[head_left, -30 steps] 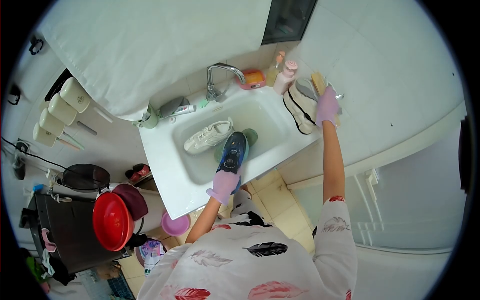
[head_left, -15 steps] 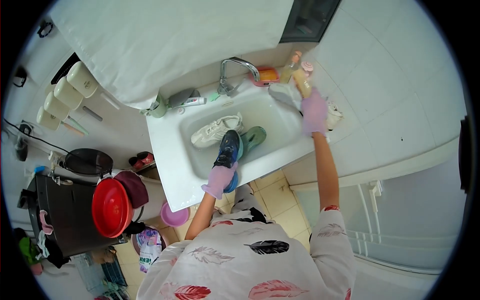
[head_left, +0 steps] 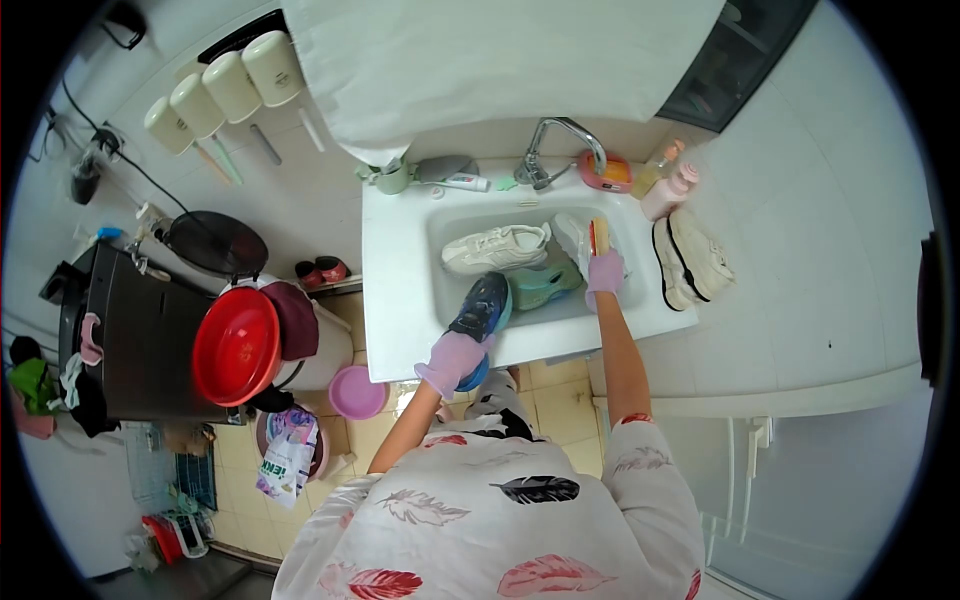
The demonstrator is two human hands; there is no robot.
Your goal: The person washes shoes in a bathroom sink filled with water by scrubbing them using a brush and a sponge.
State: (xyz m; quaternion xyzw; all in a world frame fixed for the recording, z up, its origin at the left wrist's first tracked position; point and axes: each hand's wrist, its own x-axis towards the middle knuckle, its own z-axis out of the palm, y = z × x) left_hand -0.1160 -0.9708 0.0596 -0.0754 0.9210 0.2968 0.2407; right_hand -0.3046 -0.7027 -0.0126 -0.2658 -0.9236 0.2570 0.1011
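Observation:
My left hand [head_left: 456, 360], in a lilac glove, is closed around a dark blue shoe [head_left: 481, 305] with a bright blue sole, held over the sink's front edge. In my right hand [head_left: 604, 277], also gloved, is a scrub brush [head_left: 600, 237] with a pale wooden back and a red strip. It is held over the right side of the sink [head_left: 400, 330], beside a whitish shoe [head_left: 572, 240]. A white lace-up sneaker [head_left: 496, 249] and a greenish shoe [head_left: 545, 286] lie in the cloudy water.
A chrome faucet [head_left: 540, 165] stands behind the basin. Soap dish [head_left: 606, 172], pump bottle [head_left: 660, 165] and pink bottle [head_left: 671, 192] line the back right. White shoes [head_left: 694, 262] rest on the right. At left are a red basin [head_left: 236, 346] and a pink basin [head_left: 357, 392].
My right hand has come from the right-hand counter to over the basin with the brush. The whitish shoe has shifted from the right rim into the sink. The camera view has turned.

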